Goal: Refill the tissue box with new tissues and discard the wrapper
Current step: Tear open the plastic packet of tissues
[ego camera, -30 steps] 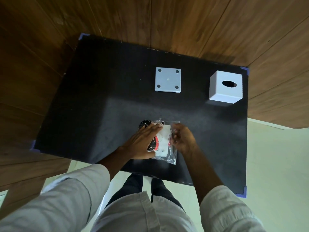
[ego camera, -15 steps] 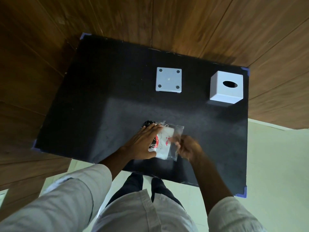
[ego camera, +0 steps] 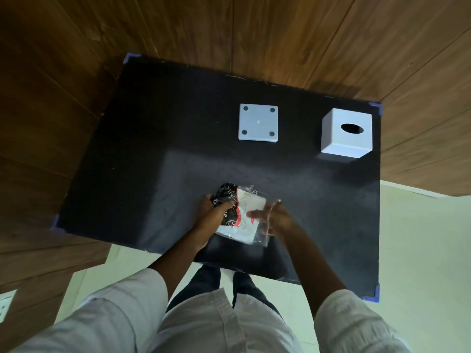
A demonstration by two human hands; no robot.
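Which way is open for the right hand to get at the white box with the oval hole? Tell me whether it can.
Probably yes. The right hand is busy on the tissue packet, but only bare black mat lies between it and the white box near the far right corner. The flat base plate sits off to the side.

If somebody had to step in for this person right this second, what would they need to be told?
Left hand: gripping the dark end of the tissue pack near the front edge of the black table.
Right hand: at the pack's clear wrapper; blurred, so its grip is unclear.
Tissue box cover: back right of the table, oval slot up, no tissue showing.
Box base: lies apart, left of the cover.
Done: box taken apart.
Left: get the tissues out of the wrapper, load them, fit base and cover together, discard the wrapper.
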